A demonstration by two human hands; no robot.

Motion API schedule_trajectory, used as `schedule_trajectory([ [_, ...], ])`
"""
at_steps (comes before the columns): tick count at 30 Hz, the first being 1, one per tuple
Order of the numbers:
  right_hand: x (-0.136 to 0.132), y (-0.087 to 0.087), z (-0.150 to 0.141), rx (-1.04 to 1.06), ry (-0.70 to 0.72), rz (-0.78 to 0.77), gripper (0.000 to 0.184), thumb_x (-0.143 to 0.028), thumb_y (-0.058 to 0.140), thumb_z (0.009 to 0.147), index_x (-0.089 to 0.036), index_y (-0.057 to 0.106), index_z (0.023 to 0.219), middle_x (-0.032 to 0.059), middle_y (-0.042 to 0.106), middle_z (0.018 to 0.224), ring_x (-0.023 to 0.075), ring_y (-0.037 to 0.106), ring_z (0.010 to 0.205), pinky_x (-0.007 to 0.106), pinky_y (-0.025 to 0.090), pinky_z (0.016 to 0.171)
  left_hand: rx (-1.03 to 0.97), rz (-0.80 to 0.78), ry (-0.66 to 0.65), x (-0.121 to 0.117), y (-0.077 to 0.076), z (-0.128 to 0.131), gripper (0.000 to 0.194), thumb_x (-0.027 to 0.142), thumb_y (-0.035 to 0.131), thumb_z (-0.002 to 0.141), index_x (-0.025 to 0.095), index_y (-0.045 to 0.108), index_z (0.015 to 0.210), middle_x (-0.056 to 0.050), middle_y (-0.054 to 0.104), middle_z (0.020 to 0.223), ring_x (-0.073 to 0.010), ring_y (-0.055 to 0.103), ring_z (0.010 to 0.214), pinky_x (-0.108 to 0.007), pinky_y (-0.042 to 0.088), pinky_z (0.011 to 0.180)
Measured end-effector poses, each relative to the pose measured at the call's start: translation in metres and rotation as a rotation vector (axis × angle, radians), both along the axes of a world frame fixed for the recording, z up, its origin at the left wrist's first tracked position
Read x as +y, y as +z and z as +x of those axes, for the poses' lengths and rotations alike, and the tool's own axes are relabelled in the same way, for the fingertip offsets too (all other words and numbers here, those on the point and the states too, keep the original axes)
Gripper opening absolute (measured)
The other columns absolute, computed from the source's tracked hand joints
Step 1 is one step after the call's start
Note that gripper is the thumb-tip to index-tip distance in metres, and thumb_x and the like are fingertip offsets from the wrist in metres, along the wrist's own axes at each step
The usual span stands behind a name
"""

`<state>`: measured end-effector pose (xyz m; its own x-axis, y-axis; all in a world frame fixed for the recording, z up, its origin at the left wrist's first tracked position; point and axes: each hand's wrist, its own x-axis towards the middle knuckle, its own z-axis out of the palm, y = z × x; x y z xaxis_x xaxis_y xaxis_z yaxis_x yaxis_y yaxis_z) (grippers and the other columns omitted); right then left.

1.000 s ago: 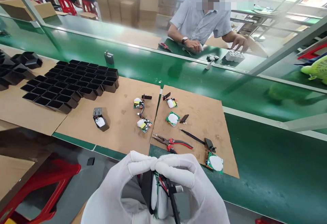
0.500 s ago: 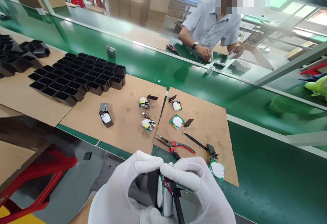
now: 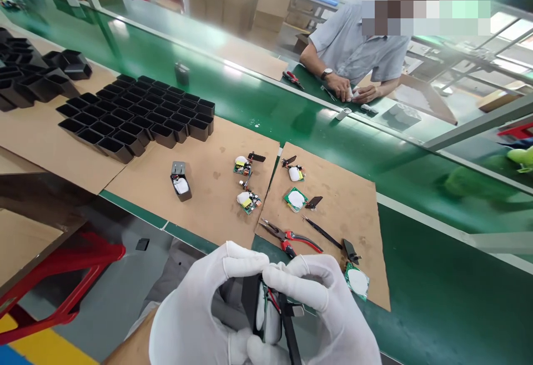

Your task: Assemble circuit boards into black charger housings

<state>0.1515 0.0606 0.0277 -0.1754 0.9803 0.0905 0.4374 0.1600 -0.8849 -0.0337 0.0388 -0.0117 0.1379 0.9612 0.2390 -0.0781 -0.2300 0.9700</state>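
Both my hands wear white gloves and meet at the bottom of the view. My left hand (image 3: 200, 315) and my right hand (image 3: 333, 315) are closed together on a small charger assembly (image 3: 268, 312): a black casing with a green circuit board, white parts and red wires inside. The fingertips touch above it. On the cardboard mat (image 3: 345, 215) just ahead lie red-handled pliers (image 3: 291, 237), black tweezers (image 3: 322, 233) and several loose circuit boards (image 3: 296, 199). A black charger casing (image 3: 181, 181) with a board in it lies on the left mat.
Rows of empty black casings (image 3: 137, 118) fill the left cardboard sheet. A green conveyor belt (image 3: 258, 104) runs across behind the mats. Across it, a person in a light shirt (image 3: 358, 48) works with small white parts. A red stool (image 3: 62, 276) stands lower left.
The view has shifted left and slightly down, so everything on the table slid right. My hands keep the same grip on the assembly. The person opposite brought both hands together.
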Motion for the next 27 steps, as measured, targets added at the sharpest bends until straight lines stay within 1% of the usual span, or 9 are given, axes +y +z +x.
schedule_trajectory([
  [4, 0.003, 0.008, 0.0, -0.043, -0.008, 0.014, 0.03, -0.017, 0.076, 0.089, -0.038, 0.078, 0.11, -0.0009, 0.067, 0.076, 0.0191, 0.067, 0.063, 0.03, 0.06, 0.052, 0.038, 0.06, 0.004, 0.002, 0.009, -0.002, 0.076, 0.015, 0.092, 0.072, 0.035, 0.061, 0.139, -0.006, 0.073, 0.118, -0.0275, 0.076, 0.102, -0.035, 0.067, 0.081],
  [6, 0.003, 0.013, 0.004, -0.054, 0.008, 0.027, 0.035, -0.02, 0.081, 0.084, -0.039, 0.078, 0.114, 0.0, 0.066, 0.077, 0.0209, 0.068, 0.068, 0.032, 0.061, 0.056, 0.033, 0.049, 0.017, 0.002, 0.01, 0.0, 0.068, 0.02, 0.091, 0.074, 0.034, 0.065, 0.135, -0.006, 0.074, 0.117, -0.0288, 0.076, 0.102, -0.039, 0.066, 0.084],
  [9, 0.001, 0.019, 0.014, -0.048, 0.052, 0.06, 0.05, -0.029, 0.09, 0.073, -0.036, 0.078, 0.121, 0.003, 0.068, 0.089, 0.0235, 0.069, 0.078, 0.036, 0.064, 0.067, 0.01, 0.026, 0.042, 0.004, 0.007, 0.003, 0.057, 0.022, 0.087, 0.076, 0.033, 0.068, 0.129, -0.005, 0.075, 0.117, -0.0296, 0.076, 0.101, -0.042, 0.066, 0.085],
  [11, -0.002, 0.019, 0.02, -0.029, 0.074, 0.089, 0.06, -0.036, 0.094, 0.068, -0.035, 0.076, 0.126, 0.0044, 0.067, 0.092, 0.025, 0.068, 0.081, 0.038, 0.063, 0.07, -0.015, 0.05, 0.03, 0.006, 0.006, 0.002, 0.065, 0.018, 0.085, 0.073, 0.034, 0.066, 0.133, -0.005, 0.073, 0.122, -0.0285, 0.076, 0.103, -0.04, 0.066, 0.086],
  [13, -0.006, 0.018, 0.024, -0.009, 0.075, 0.129, 0.067, -0.04, 0.095, 0.065, -0.035, 0.075, 0.128, 0.0042, 0.064, 0.087, 0.0256, 0.066, 0.078, 0.039, 0.062, 0.066, -0.02, 0.094, 0.016, 0.009, 0.006, 0.0, 0.074, 0.014, 0.086, 0.07, 0.034, 0.063, 0.138, -0.006, 0.072, 0.127, -0.0274, 0.075, 0.109, -0.036, 0.064, 0.091],
  [16, -0.009, 0.016, 0.025, -0.034, 0.063, 0.145, 0.071, -0.035, 0.097, 0.062, -0.036, 0.074, 0.129, 0.0037, 0.061, 0.081, 0.0254, 0.062, 0.073, 0.039, 0.06, 0.062, 0.018, 0.155, 0.028, 0.014, 0.01, -0.003, 0.075, 0.011, 0.086, 0.07, 0.032, 0.063, 0.139, -0.006, 0.072, 0.127, -0.0238, 0.074, 0.113, -0.03, 0.061, 0.096],
  [18, -0.012, 0.017, 0.022, -0.061, 0.061, 0.128, 0.073, -0.031, 0.098, 0.06, -0.037, 0.074, 0.129, 0.0047, 0.062, 0.085, 0.0258, 0.062, 0.076, 0.038, 0.061, 0.062, 0.058, 0.177, 0.042, 0.015, 0.013, -0.003, 0.075, 0.014, 0.089, 0.071, 0.03, 0.063, 0.139, -0.006, 0.072, 0.123, -0.0219, 0.075, 0.111, -0.027, 0.06, 0.095],
  [22, -0.017, 0.018, 0.017, -0.068, 0.047, 0.119, 0.072, -0.032, 0.098, 0.063, -0.04, 0.071, 0.13, 0.007, 0.064, 0.097, 0.0281, 0.064, 0.086, 0.039, 0.061, 0.064, 0.084, 0.193, 0.042, 0.016, 0.016, -0.002, 0.076, 0.018, 0.092, 0.071, 0.03, 0.061, 0.14, -0.006, 0.072, 0.122, -0.0219, 0.076, 0.109, -0.026, 0.061, 0.094],
  [27, -0.022, 0.016, 0.013, -0.046, 0.038, 0.126, 0.057, -0.036, 0.088, 0.075, -0.038, 0.069, 0.129, 0.0077, 0.061, 0.098, 0.0301, 0.064, 0.094, 0.04, 0.062, 0.07, 0.064, 0.158, 0.021, 0.014, 0.01, -0.002, 0.081, 0.026, 0.097, 0.069, 0.03, 0.061, 0.142, -0.007, 0.071, 0.119, -0.0237, 0.075, 0.102, -0.031, 0.063, 0.087],
])
